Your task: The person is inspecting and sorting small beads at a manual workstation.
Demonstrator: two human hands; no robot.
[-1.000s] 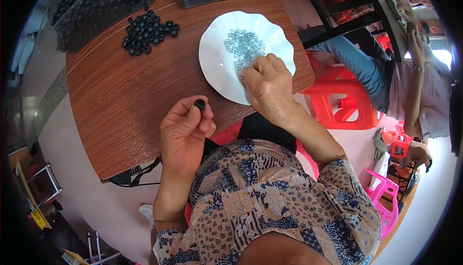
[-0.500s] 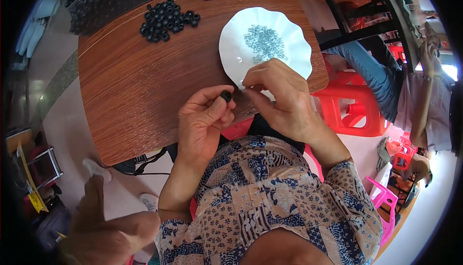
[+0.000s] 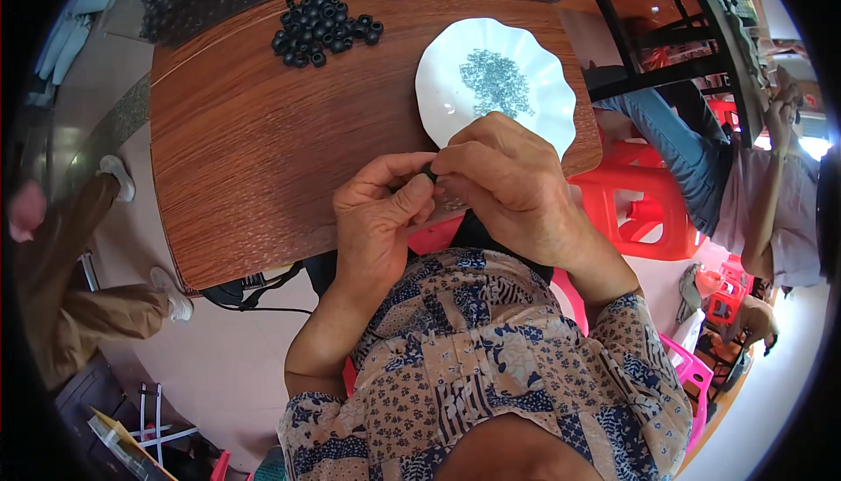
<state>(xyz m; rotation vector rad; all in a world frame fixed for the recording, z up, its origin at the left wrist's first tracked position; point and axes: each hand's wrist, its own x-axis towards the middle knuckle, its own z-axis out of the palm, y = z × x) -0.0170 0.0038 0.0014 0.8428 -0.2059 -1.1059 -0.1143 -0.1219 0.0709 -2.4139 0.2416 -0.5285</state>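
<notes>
The left hand (image 3: 375, 215) pinches a black bead (image 3: 428, 171) against the right hand (image 3: 515, 185), whose fingertips bunch shut (on what, I cannot tell), likely a fitting step needing steady aim next.

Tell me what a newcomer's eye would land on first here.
Probably the white scalloped plate at the right of the wood-grain table, with small greyish pieces spread on it. Next, the black beads piled left of the plate, near the table's far edge. Then the left hand and right hand, close together at a small black bead by the table's near edge.
</notes>
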